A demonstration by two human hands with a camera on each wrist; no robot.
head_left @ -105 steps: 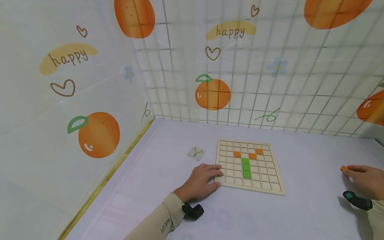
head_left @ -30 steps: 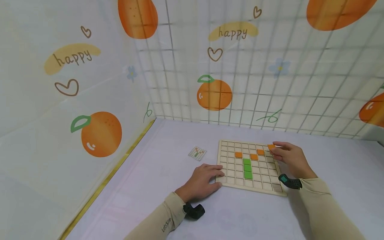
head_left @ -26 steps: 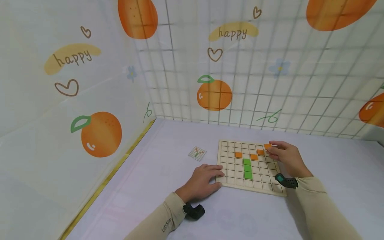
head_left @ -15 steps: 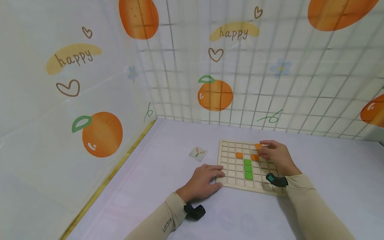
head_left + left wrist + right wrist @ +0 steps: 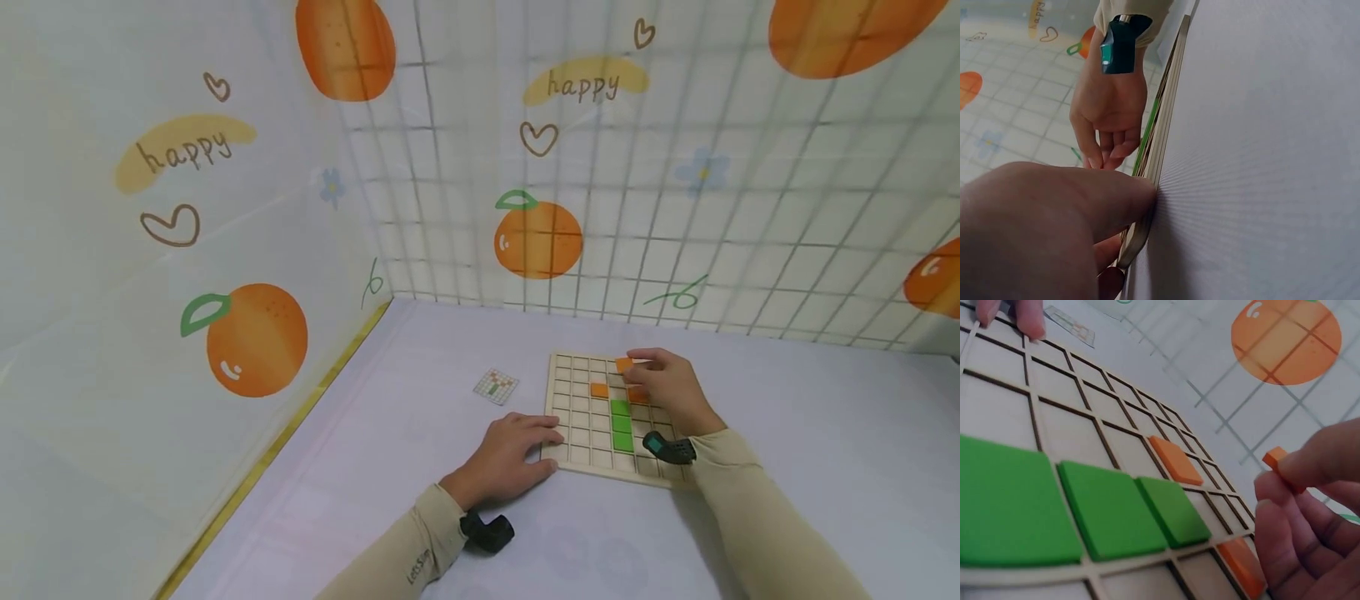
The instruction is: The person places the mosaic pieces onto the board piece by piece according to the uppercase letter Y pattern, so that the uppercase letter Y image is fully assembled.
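Note:
A pale wooden grid board [image 5: 572, 457] lies on the table. In its cells sit three green tiles [image 5: 622, 423] in a column and an orange tile [image 5: 600, 390] up and left of them. Another orange tile [image 5: 637, 395] is partly covered by my right hand [image 5: 670, 390]. Thumb and fingers of that hand pinch one more orange tile [image 5: 1277, 459], held over the board's far part and apart from its surface in the right wrist view. My left hand [image 5: 505, 458] rests at the board's left edge, fingertips on the rim and thumb [image 5: 1129, 197] against the near corner.
Left of the board lies a small pattern card [image 5: 496, 386] with a coloured grid. A white curtain [image 5: 442, 225] printed with oranges hangs behind and to the left. A yellow strip [image 5: 281, 442] runs along the table's left side.
My right hand brought the orange tile from the far right to the board, then moved left along its far part. It now covers another orange tile. The left hand stayed put.

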